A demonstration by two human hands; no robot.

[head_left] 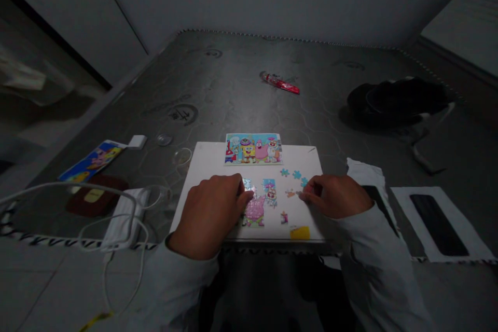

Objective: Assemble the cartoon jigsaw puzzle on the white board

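A partly joined jigsaw puzzle point(254, 208) with a pink cartoon figure lies on a white board point(210, 158). My left hand point(213, 210) rests over its left side, fingers curled and thumb tip on or just above the joined pieces; whatever is under the fingers is hidden. Beside it lies a joined strip of pieces point(269, 192). At the board's right side, my right hand point(336, 195) pinches a small puzzle piece at its fingertips. Close by are loose blue pieces point(296, 174), a beige piece point(290, 193) and a reddish piece point(284, 217).
A cartoon picture card point(252, 149) lies at the board's back edge. Right are phones, one a dark phone point(438, 223), and a black bag point(400, 98). Left are a brown pouch point(97, 196), white cables point(134, 207) and clear cups point(182, 156). A red packet point(282, 83) lies farther back.
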